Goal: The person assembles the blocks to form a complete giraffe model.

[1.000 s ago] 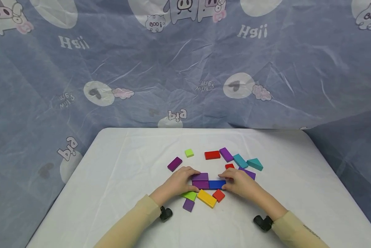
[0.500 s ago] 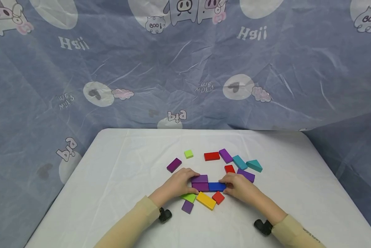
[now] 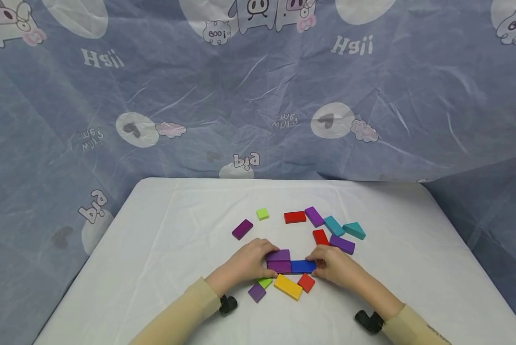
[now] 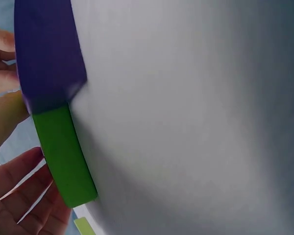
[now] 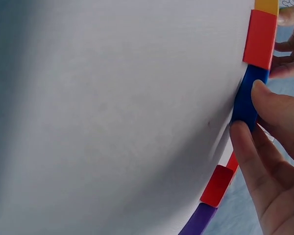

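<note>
In the head view my left hand point(image 3: 250, 262) grips a pair of rectangular purple blocks point(image 3: 278, 255) from their left side, fingers behind and thumb in front. A blue rectangular block point(image 3: 302, 267) lies end to end with the nearer purple one. My right hand point(image 3: 337, 264) pinches the blue block's right end; thumb and finger also show on the blue block point(image 5: 250, 95) in the right wrist view. Just in front sit a yellow block point(image 3: 288, 287), a small red block point(image 3: 306, 282), a green block point(image 3: 265, 282) partly hidden by my left thumb, and a small purple block point(image 3: 257, 293).
Behind the hands are a dark purple block point(image 3: 242, 229), a lime cube point(image 3: 263, 213), a red block point(image 3: 294, 217), a teal block point(image 3: 334, 225) and a teal triangle point(image 3: 354, 230). More red and purple blocks lie near my right hand. All rest on a white table point(image 3: 189, 215).
Both hands have slid the purple blocks and the blue block nearer to me. The yellow, small red and small purple blocks in front have shifted nearer too. The blocks farther back stayed put.
</note>
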Motion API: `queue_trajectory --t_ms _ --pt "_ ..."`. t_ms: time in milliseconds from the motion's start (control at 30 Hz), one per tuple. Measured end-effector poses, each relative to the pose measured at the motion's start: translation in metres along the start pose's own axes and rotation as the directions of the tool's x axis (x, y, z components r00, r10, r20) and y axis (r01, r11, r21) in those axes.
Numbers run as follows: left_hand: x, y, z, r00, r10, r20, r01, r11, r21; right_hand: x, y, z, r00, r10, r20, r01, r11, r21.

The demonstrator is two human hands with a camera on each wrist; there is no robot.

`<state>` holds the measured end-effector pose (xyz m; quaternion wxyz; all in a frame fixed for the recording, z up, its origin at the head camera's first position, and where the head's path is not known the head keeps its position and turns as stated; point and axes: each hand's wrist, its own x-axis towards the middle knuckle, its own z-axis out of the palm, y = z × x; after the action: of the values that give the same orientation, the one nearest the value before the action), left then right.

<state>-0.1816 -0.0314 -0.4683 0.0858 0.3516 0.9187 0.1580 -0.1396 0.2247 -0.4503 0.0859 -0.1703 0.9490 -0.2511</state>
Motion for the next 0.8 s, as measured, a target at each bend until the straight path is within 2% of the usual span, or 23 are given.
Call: queue_trajectory --t_ms 233,467,800 --pt "-0.0049 0.0034 0.0011 1.000 0.007 0.007 -0.007 1.000 -0.003 -0.0038 -0.0016 -0.0006 0.999 0.025 0.035 -0.027 0.998 0.061" --pt "-0.0065 0.0036 0.0020 1.000 0.004 0.001 -0.004 1.000 -0.021 -0.0063 -0.0031 -0.0006 0.999 0.012 0.040 -0.014 0.998 0.060" --pt "-0.0058 0.0010 0.0056 1.000 -0.019 0.001 0.019 0.994 -0.105 -0.0066 -0.0033 -0.0034 0.997 0.033 0.067 -0.038 0.997 0.070"
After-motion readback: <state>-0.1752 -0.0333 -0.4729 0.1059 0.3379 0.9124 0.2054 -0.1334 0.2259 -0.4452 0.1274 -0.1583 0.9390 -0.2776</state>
